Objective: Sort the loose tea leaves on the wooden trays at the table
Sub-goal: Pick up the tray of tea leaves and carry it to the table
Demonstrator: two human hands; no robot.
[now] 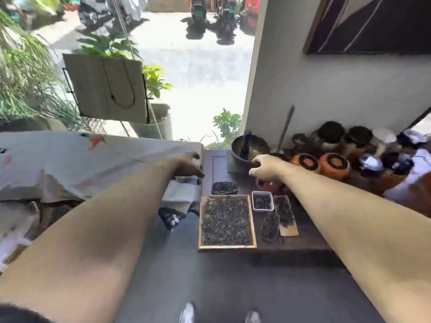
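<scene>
A large wooden tray filled with dark loose tea leaves lies on the low dark table. To its right are a small white rectangular dish of leaves, a dark scoop of leaves and a narrow bamboo tray with leaves. A small dark bowl of leaves sits behind the big tray. Both my arms stretch forward above the table. My left hand hovers at the table's left edge, fingers curled down, holding nothing. My right hand hangs over an orange clay pot, fingers spread.
A metal singing bowl with a stick stands at the table's back. Orange clay pots and dark lidded jars crowd the back right by the wall. A cloth-covered surface lies left. My feet show below on the grey floor.
</scene>
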